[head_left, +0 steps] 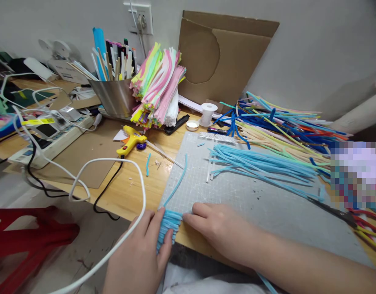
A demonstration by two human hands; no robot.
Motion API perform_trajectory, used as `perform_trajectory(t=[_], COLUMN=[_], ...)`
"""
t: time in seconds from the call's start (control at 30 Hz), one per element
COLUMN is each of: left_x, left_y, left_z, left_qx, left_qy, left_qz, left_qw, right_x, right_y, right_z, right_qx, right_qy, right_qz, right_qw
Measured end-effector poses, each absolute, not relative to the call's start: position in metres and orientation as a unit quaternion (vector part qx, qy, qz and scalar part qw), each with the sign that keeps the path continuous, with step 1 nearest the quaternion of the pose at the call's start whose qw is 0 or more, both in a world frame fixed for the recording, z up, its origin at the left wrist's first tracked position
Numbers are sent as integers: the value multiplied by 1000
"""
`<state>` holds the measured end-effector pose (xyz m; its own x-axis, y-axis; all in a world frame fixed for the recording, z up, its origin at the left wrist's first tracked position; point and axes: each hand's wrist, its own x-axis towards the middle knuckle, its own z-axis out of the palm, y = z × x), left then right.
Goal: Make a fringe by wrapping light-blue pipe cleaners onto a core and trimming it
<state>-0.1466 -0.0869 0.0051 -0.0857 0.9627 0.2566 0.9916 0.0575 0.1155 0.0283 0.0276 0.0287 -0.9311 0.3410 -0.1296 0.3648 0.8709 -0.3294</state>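
Observation:
My left hand (142, 245) grips a blue pipe-cleaner piece (169, 222), its strands packed in tight rows, at the table's front edge. Its thumb lies on the near side of the piece. One loose strand (177, 183) rises from the top of the piece onto the grey cutting mat (231, 200). At the right edge of the rows, my right hand (212, 220) is closed, thumb and fingertips pinched together. Its fingertips hide what lies between them. Below my right forearm a blue strand (266, 281) shows. A bundle of blue pipe cleaners (264, 163) rests farther back on the mat.
A yellow glue gun (129, 141) lies left of the mat. A white cable (142, 183) loops close to my left hand. Behind are a metal bucket (114, 98) of sticks, pastel pipe cleaners (160, 85) and cardboard (231, 53). Scissors (331, 212) lie right; a red stool (32, 241) stands below left.

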Motion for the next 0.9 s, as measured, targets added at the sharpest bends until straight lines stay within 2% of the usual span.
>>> perform_trajectory(t=[0.37,0.67,0.9], left_x=[-148,-149,-153], left_y=[-87,-87,-84], left_z=[3,3,11], left_qx=[-679,-675,-645], left_qy=[-721,-724,-748], left_qz=[-132,-135,-147], left_qw=[53,39,-52], right_x=[21,-4,-22], right_y=[33,50,64], right_z=[36,47,54], right_qx=[149,47,-13], right_qy=[980,994,994], right_qz=[-121,-65,-59], right_qw=[60,72,89])
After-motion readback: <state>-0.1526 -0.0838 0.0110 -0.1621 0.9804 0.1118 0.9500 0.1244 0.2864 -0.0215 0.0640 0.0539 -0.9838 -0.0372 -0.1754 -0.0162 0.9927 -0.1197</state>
